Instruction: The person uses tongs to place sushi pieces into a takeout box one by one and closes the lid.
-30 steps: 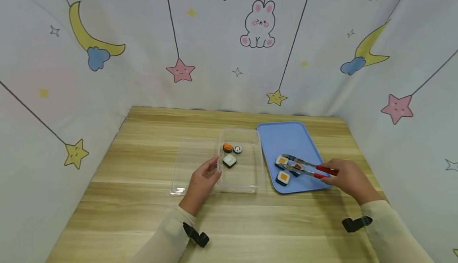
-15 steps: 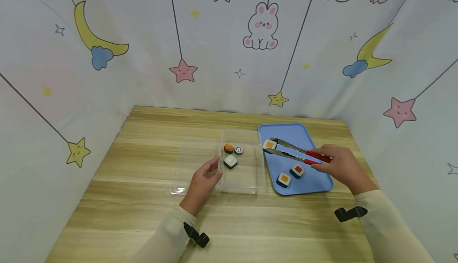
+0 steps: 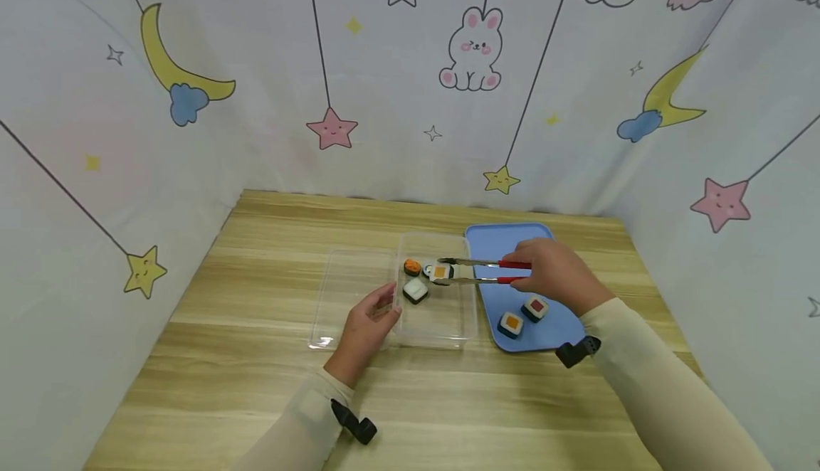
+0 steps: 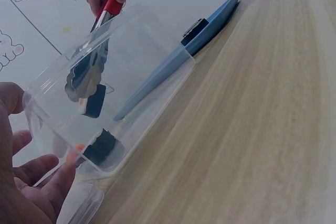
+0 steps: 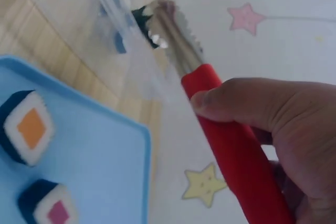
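My right hand (image 3: 554, 272) grips the red handles of metal tongs (image 3: 490, 281). Between the tong tips is a square sushi roll (image 3: 440, 272) with an orange centre, held over the clear plastic box (image 3: 451, 325). Inside the box are an orange-topped sushi (image 3: 412, 267), a white-topped sushi (image 3: 416, 290) and a small round roll (image 3: 427, 270), partly hidden by the held one. My left hand (image 3: 364, 325) holds the box at its left wall, thumb and fingertips against it; the left wrist view shows this hand (image 4: 37, 182) low beside the wall.
Right of the box lies a blue tray (image 3: 502, 233) bearing an orange-centred roll (image 3: 510, 324) and a red-centred roll (image 3: 534, 307). The box's clear lid (image 3: 349, 272) lies to the left, partly behind my left hand. A patterned curtain (image 3: 397, 165) surrounds the wooden table (image 3: 269, 279).
The right hand has lifted an orange-centred roll from the tray with the tongs and carried it left over the box. The left hand has stayed at the box.
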The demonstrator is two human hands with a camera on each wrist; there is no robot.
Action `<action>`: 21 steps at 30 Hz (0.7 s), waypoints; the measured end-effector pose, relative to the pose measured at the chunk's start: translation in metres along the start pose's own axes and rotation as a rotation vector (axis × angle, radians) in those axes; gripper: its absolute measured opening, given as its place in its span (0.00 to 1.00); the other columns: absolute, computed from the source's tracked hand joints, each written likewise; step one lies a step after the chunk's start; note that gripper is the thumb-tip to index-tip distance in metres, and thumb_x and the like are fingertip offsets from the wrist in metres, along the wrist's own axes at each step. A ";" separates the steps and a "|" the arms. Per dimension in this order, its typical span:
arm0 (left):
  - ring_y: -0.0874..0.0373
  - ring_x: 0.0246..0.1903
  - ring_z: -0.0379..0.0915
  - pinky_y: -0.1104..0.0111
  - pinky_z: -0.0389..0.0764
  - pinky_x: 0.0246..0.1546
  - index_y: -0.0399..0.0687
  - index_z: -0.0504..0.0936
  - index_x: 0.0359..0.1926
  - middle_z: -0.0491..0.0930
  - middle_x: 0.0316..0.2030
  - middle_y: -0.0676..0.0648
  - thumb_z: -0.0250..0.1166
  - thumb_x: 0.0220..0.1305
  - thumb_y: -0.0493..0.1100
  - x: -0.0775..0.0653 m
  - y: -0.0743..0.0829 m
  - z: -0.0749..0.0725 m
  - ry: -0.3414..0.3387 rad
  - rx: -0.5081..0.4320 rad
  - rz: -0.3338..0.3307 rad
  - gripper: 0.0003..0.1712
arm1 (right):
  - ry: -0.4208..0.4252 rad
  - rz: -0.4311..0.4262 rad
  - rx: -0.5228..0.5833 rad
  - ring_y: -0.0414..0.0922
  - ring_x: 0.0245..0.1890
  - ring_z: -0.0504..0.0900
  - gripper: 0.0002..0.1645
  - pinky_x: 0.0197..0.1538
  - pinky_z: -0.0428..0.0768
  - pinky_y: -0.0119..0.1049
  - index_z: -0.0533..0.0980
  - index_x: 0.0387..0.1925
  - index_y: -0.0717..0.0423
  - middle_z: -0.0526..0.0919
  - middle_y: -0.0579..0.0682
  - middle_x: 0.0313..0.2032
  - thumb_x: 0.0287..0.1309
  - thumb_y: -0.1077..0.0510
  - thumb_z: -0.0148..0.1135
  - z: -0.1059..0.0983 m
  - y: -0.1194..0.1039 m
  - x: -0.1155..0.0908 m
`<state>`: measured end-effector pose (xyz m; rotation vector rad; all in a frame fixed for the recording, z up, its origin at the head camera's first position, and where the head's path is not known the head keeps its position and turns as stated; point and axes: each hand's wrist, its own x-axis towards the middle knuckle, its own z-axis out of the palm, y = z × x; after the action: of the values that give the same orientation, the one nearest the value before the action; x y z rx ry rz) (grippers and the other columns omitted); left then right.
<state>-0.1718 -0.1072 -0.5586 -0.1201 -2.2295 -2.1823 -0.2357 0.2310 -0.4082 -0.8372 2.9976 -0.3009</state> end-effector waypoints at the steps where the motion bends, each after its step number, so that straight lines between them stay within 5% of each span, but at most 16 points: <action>1: 0.43 0.63 0.75 0.59 0.82 0.60 0.41 0.77 0.69 0.79 0.62 0.35 0.70 0.68 0.35 0.000 0.000 0.000 0.001 0.001 0.004 0.29 | -0.016 -0.002 -0.024 0.44 0.38 0.81 0.19 0.39 0.84 0.40 0.89 0.47 0.46 0.85 0.39 0.36 0.51 0.53 0.82 -0.002 -0.004 0.004; 8: 0.41 0.63 0.75 0.59 0.82 0.59 0.38 0.76 0.70 0.79 0.62 0.34 0.69 0.69 0.35 -0.001 -0.002 0.001 0.001 0.013 0.018 0.29 | -0.106 -0.020 -0.137 0.42 0.34 0.82 0.17 0.38 0.85 0.41 0.90 0.44 0.47 0.85 0.39 0.33 0.48 0.56 0.81 -0.012 -0.028 0.025; 15: 0.35 0.64 0.72 0.52 0.79 0.62 0.29 0.73 0.69 0.75 0.63 0.27 0.65 0.69 0.29 -0.012 0.033 0.005 0.005 0.019 -0.022 0.29 | -0.167 -0.003 -0.157 0.42 0.35 0.83 0.19 0.38 0.85 0.39 0.90 0.45 0.48 0.87 0.40 0.35 0.47 0.57 0.81 -0.008 -0.036 0.032; 21: 0.35 0.64 0.72 0.53 0.80 0.62 0.29 0.73 0.69 0.75 0.63 0.27 0.65 0.69 0.29 -0.014 0.039 0.004 0.006 0.014 -0.016 0.29 | -0.124 -0.022 -0.122 0.43 0.35 0.82 0.23 0.38 0.84 0.40 0.89 0.49 0.51 0.85 0.42 0.36 0.47 0.56 0.81 -0.011 -0.036 0.026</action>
<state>-0.1546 -0.1028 -0.5211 -0.0965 -2.2500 -2.1719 -0.2404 0.1900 -0.3894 -0.8647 2.9167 -0.0632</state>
